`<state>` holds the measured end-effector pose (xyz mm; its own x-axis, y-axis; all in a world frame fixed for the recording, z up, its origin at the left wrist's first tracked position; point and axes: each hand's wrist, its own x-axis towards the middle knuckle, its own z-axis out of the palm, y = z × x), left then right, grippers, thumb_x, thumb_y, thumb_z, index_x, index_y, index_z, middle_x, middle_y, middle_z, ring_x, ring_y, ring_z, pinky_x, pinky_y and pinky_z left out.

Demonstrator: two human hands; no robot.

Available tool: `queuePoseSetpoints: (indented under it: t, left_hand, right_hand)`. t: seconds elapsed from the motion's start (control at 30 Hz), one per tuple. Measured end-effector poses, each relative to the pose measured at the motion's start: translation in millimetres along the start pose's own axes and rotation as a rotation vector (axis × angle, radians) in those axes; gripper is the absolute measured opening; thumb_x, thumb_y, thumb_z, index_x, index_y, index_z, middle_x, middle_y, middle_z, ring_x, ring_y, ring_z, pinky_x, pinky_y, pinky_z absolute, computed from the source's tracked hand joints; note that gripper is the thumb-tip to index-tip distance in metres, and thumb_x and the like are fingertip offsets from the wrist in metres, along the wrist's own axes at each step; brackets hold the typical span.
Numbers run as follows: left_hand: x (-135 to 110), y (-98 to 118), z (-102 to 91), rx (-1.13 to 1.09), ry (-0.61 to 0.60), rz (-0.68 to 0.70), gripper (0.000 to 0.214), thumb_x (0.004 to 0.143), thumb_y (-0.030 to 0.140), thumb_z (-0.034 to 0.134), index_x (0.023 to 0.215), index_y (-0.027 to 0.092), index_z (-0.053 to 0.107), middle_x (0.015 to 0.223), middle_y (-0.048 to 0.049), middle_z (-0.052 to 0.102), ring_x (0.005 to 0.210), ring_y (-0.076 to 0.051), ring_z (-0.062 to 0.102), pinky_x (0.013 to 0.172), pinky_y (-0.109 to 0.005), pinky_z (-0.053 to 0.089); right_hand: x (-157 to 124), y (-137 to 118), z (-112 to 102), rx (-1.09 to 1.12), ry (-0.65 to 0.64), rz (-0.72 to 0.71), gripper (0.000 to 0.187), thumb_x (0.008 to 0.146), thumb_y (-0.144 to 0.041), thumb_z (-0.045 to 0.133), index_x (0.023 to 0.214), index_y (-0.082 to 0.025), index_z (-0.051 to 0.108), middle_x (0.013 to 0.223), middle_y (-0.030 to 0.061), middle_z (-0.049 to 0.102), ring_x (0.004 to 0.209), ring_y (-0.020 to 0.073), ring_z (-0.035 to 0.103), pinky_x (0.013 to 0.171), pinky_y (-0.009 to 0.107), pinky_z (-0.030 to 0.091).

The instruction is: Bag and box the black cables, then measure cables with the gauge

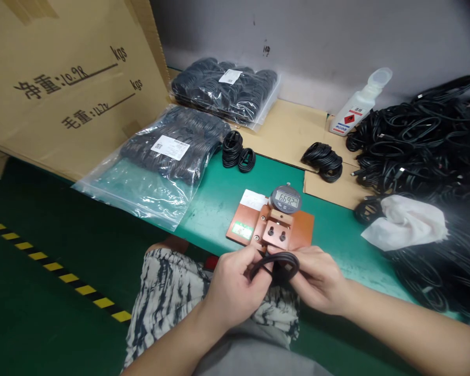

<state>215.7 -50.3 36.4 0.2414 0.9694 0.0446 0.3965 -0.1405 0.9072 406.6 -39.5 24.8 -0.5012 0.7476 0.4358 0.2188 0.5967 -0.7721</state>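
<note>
Between my two hands is a coiled black cable (285,259). My left hand (238,284) pinches the left side of the loop with thumb and fingers. On the other side my right hand (317,279) grips the coil; its fingertips are partly hidden behind the cable. Just beyond the hands, a copper-coloured gauge fixture (277,230) lies on the green table. Its round digital dial indicator (285,199) shows a reading that looks like 6.692. The cable's plug ends cannot be made out.
Bags of coiled cables (168,149) lie at left beside a large cardboard box (70,89). Small coils (238,151) sit behind the fixture, others (323,161) on cardboard. At right are a white bottle (354,107), a heap of cables (419,141) and a white cloth (407,222).
</note>
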Motion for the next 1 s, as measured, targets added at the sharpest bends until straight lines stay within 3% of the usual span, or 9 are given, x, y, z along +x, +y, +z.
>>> queuePoseSetpoints:
  t: [0.37,0.53,0.67,0.77,1.0]
  left_hand:
    - [-1,1,-0.3,0.006,-0.005,0.002,0.027,0.085,0.018,0.054,0.061,0.02,0.042,0.052,0.007,0.042,0.046,-0.007,0.038,0.046,-0.019,0.029]
    - [-14,-4,-6.2,0.038,-0.038,0.117,0.024,0.085,0.018,0.054,0.063,0.02,0.043,0.052,0.007,0.04,0.045,-0.008,0.039,0.046,-0.02,0.03]
    - [-26,-8,-9.4,0.052,-0.029,0.197,0.019,0.084,0.016,0.053,0.067,0.02,0.046,0.055,0.006,0.043,0.048,-0.009,0.044,0.05,-0.022,0.034]
    - [-29,-9,-8.6,0.055,-0.051,0.237,0.015,0.081,0.015,0.053,0.069,0.021,0.047,0.056,0.0053,0.044,0.049,-0.01,0.044,0.051,-0.024,0.033]
    - [-27,-5,-6.3,-0.052,-0.156,0.353,0.023,0.071,0.012,0.054,0.066,0.023,0.034,0.056,0.0067,0.033,0.048,-0.01,0.036,0.05,-0.026,0.029]
  right_hand:
    - [1,-1,0,-0.023,0.002,0.001,0.033,0.087,-0.004,0.05,0.114,-0.017,0.064,0.06,0.0011,0.061,0.045,0.0134,0.053,0.046,0.025,0.039]
    - [-2,-6,-2,0.026,0.02,-0.106,0.04,0.086,-0.006,0.047,0.122,-0.015,0.06,0.061,0.0031,0.065,0.047,0.0157,0.058,0.048,0.027,0.045]
    - [-6,-12,-1,0.145,0.101,0.017,0.029,0.096,-0.029,0.049,0.122,-0.018,0.056,0.057,-0.0018,0.055,0.041,0.0134,0.049,0.041,0.024,0.04]
    - [-6,-12,0,0.193,0.04,0.035,0.045,0.095,-0.045,0.054,0.129,-0.015,0.053,0.059,-0.003,0.052,0.041,0.0116,0.047,0.038,0.022,0.036]
    - [-4,-5,0,0.189,-0.008,-0.039,0.039,0.09,-0.034,0.059,0.124,-0.014,0.059,0.055,-0.0048,0.051,0.041,0.0113,0.047,0.045,0.024,0.039]
